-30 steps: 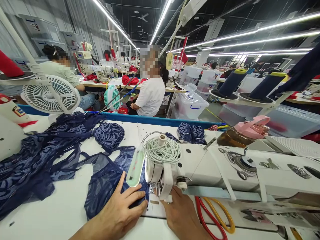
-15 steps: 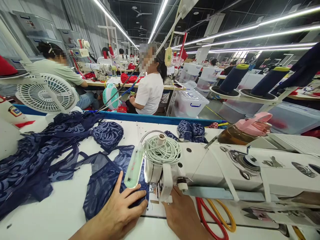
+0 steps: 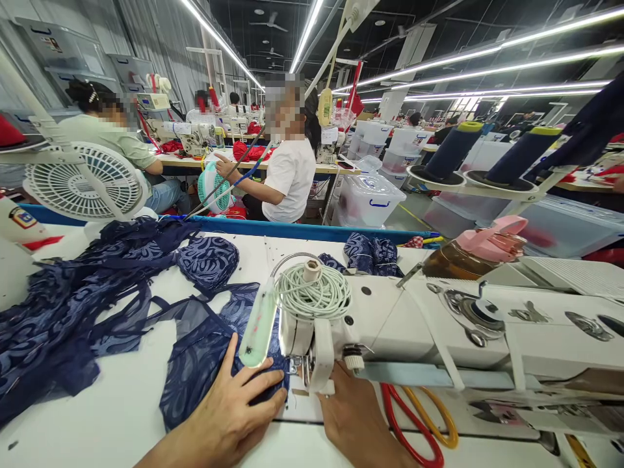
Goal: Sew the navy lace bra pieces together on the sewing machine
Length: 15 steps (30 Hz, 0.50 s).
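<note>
Navy patterned fabric (image 3: 195, 370) lies on the white sewing table, its right edge under the head of a sewing machine (image 3: 414, 325). My left hand (image 3: 244, 396) rests on this fabric with its fingers spread, just left of the presser foot (image 3: 294, 366). Beyond the needle area, my right hand (image 3: 348, 406) reaches in under the machine head from the right; its fingers are hidden behind the machine. A lit pale green lamp (image 3: 258, 328) hangs over the fabric, and a coil of pale green cord (image 3: 312, 292) sits on top of the head.
Scissors with red and orange handles (image 3: 414, 416) lie right of my right hand. More navy fabric (image 3: 63, 305) is heaped at left, below a white fan (image 3: 88, 182). A pink-lidded bottle (image 3: 478, 250) stands behind the machine. Two people sit across the blue table edge (image 3: 273, 227).
The person in the white shirt has raised an arm to the turquoise fan. My hands and the fabric stay in place; the view has shifted slightly.
</note>
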### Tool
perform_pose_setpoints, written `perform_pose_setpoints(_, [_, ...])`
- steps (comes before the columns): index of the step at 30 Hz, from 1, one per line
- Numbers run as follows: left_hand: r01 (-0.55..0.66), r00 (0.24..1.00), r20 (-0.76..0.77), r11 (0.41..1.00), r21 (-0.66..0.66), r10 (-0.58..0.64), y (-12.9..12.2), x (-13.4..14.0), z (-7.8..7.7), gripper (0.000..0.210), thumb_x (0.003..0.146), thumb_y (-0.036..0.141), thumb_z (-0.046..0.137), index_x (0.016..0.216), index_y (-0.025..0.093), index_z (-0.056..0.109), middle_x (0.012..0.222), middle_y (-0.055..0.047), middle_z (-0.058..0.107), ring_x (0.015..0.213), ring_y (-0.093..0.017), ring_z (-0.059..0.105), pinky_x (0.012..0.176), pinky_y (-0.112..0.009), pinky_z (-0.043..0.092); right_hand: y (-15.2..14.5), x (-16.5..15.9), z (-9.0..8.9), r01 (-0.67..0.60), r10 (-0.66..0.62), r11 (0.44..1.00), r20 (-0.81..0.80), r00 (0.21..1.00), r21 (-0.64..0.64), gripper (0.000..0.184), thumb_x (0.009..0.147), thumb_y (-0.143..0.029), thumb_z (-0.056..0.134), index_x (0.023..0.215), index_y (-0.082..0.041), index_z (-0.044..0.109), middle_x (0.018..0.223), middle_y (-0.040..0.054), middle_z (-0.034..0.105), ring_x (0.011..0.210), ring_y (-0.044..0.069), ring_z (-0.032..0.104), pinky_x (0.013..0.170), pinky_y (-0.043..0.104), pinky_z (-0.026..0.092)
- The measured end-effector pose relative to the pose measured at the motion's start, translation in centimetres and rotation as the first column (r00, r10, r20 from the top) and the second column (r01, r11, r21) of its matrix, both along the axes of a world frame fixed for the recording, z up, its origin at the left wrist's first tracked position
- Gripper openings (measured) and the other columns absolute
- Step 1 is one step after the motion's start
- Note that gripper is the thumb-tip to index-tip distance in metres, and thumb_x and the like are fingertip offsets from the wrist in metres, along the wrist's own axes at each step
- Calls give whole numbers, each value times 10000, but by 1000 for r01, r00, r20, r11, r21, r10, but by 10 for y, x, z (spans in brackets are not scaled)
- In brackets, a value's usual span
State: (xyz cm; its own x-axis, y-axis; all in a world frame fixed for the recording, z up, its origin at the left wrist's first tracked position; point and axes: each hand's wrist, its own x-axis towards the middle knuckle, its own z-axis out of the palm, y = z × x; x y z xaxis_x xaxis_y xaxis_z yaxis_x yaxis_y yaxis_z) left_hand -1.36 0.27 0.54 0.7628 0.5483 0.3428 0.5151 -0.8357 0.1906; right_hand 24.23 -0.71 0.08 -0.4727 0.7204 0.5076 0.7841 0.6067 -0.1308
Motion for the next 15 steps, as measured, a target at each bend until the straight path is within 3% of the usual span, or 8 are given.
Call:
perform_pose_setpoints(6, [-5,1000,-17,1000,-8,5,-1,-1,0,450,902,75,492,1318,233,558,1323,-126,601,1276,-315,522,1103,-770,172,2,-13,5,-9,9,996,-6,1000,85,559,658,47,448,1106,-209,663,904,95,680,773,257,626,569,319,474])
perform_pose_setpoints(11, [-13,1000,1,1000,1,13,-1,-2,-3,458,902,70,474,1315,247,565,1265,-133,619,1255,-303,542,1096,-786,152,-10,-14,17,-175,155,982,-233,960,-69,395,831,-1,406,1057,-239,627,837,31,657,792,196,618,753,298,514])
perform_pose_setpoints(15, [-28,999,34,999,36,27,-2,-1,-3,446,902,76,467,1295,254,582,1255,-112,628,1247,-278,547,1141,-736,124,-14,-12,14,-120,112,992,-167,980,-37,269,914,-108,481,1126,-206,615,906,71,671,842,225,637,755,321,524])
